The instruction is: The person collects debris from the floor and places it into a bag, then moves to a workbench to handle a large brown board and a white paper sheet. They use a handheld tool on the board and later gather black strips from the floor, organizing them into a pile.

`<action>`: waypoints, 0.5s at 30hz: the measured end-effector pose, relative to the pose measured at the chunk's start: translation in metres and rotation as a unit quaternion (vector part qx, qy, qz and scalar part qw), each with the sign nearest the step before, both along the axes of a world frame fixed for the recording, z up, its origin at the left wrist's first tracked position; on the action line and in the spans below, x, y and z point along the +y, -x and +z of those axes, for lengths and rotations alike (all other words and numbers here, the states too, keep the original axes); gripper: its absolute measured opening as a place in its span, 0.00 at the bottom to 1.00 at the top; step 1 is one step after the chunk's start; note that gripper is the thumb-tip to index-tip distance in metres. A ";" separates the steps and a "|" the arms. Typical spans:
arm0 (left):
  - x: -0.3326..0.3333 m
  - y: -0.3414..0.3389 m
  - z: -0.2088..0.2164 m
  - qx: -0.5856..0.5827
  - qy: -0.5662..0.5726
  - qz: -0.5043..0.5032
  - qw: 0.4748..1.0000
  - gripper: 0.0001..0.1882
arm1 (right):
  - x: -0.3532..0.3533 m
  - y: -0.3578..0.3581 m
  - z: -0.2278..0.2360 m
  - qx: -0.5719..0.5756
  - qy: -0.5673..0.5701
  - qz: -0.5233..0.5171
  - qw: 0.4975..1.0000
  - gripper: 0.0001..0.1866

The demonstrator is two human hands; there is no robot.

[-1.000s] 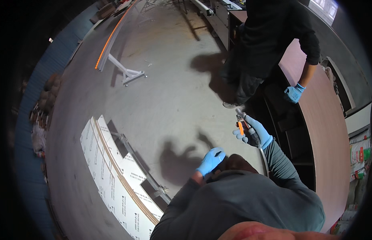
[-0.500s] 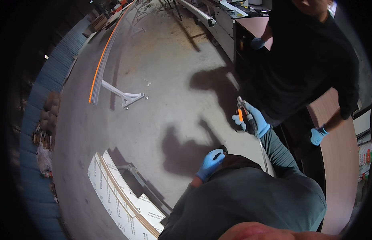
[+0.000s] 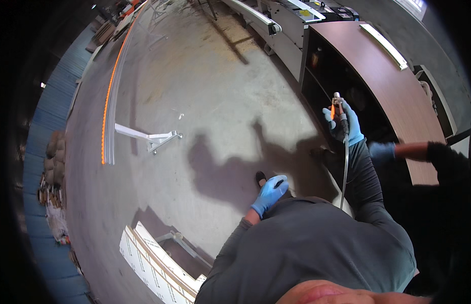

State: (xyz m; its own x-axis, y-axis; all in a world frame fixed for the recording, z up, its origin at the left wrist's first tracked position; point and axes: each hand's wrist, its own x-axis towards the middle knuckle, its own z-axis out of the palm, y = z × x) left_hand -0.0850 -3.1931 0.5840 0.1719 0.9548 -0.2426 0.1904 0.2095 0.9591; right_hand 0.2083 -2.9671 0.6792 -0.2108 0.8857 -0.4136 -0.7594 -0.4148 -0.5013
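Two blue-gloved hands show: the right hand (image 3: 343, 123), right of centre, is closed around an air blow gun (image 3: 338, 108) with an orange trigger, its hose (image 3: 344, 172) hanging down. The left hand (image 3: 269, 193), lower centre, hangs loosely curled, holding nothing, above the concrete floor (image 3: 205, 91). Another person's gloved hand (image 3: 382, 150) rests beside the brown surface (image 3: 392, 76).

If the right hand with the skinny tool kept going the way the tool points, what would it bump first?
Probably the brown cabinet. The right hand holds a thin hose tool with its tip aimed up toward the cabinet's dark open shelf. Depth is hard to judge, so it could slip into the opening instead.
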 end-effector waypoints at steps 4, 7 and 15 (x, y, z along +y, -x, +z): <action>0.066 0.052 0.002 -0.018 0.058 0.001 0.998 0.22 | 0.030 -0.007 -0.008 0.014 -0.059 -0.040 0.997 0.24; 0.112 0.099 0.005 0.053 0.026 -0.072 0.996 0.21 | 0.043 -0.014 -0.026 -0.017 -0.045 -0.154 0.987 0.19; 0.225 0.165 -0.011 0.061 0.037 -0.150 0.986 0.23 | 0.064 -0.044 -0.064 -0.060 0.014 -0.343 0.937 0.11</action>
